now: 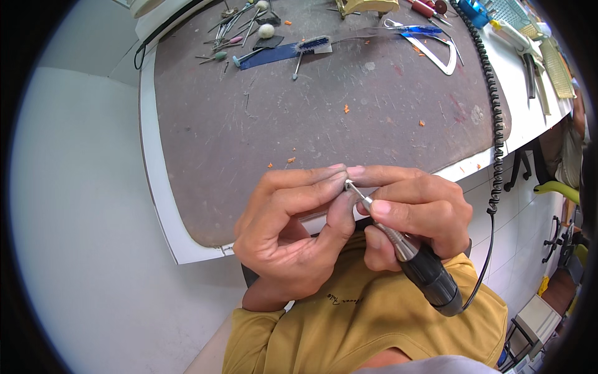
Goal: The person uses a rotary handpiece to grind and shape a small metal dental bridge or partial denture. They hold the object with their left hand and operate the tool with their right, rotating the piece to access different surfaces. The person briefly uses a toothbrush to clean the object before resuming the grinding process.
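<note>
Over the desk [175,227], the left hand [283,234] is pinching a tiny, mostly hidden piece [346,185] between nearly closed fingers [302,199]. The right hand [427,209] is gripping a rotary handpiece [430,274], probably bracing for steadiness.

Rotary handpiece [406,250], lower centre of frame: front section bare metal, glossy, with fine ribbing; rear section plastic-looking, satin. Coiled cord [496,118], right: plastic-looking, low sheen. Mat [299,118], upper centre: matt, scratched, stained. Desk [163,209], left edge: smooth, pale rim. Gauge [446,65], upper right: metal, smooth. Ball-shaped bob [266,31], upper left: felt-like, rough. Shirt [367,324], bottom centre: cloth, matt, creased. Wall [81,174], left: smooth, matt.
</note>
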